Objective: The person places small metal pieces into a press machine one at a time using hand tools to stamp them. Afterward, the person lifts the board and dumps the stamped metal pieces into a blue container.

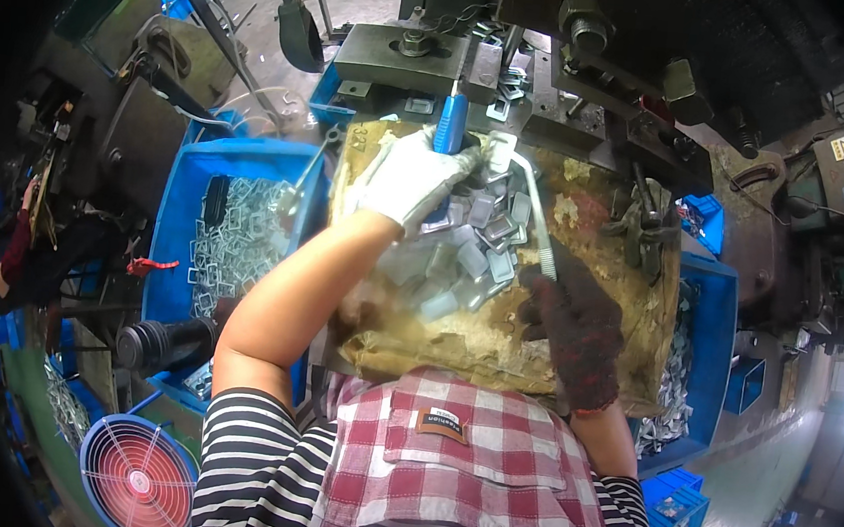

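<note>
My left hand (417, 178), in a white glove, is closed around a tool with a blue handle (450, 123). The tool's thin metal end points away from me, toward the machine. A dark, worn glove covers my right hand (577, 332), whose fingers grip a bent metal rod (536, 201) with a ribbed lower end. Its curved far end reaches a small rectangular metal piece (500, 152) just right of the left hand. Between the hands lies a pile of similar shiny metal pieces (473, 253) on a worn, brownish covered work surface (589, 193).
A blue bin (177, 177) of thin metal frames stands at left, and another blue bin (722, 330) of metal pieces at right. Heavy machine blocks (380, 54) rise beyond the work surface. A round red fan (137, 480) sits at lower left. Another person's arm (18, 238) shows far left.
</note>
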### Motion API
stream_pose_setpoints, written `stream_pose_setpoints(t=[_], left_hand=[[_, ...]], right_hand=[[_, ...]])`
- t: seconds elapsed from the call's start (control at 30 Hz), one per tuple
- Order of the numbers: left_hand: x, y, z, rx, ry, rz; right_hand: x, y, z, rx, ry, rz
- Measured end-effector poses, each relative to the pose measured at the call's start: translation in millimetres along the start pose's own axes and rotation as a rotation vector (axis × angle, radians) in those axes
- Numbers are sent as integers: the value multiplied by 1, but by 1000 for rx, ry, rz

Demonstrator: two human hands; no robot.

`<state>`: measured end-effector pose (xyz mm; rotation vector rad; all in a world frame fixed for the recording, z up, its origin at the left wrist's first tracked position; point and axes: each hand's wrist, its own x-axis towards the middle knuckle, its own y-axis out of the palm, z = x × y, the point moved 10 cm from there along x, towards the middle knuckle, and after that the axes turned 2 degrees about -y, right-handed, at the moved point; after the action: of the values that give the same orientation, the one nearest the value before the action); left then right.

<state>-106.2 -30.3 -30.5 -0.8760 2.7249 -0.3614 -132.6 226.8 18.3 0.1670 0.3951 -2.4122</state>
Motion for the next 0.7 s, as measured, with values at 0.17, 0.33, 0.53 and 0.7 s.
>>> stream_pose_setpoints(t=[0.17, 0.33, 0.53, 0.7], left_hand=[[32, 3, -66, 842, 170, 113], [60, 34, -117, 1244, 195, 314], [58, 15, -100, 934, 178, 53], [13, -33, -57, 896, 171, -103]], right_hand=[[25, -56, 6, -69, -83, -217], [34, -79, 40, -219, -159, -309], [61, -67, 46, -144, -113, -265], [87, -51, 48, -217, -116, -239]])
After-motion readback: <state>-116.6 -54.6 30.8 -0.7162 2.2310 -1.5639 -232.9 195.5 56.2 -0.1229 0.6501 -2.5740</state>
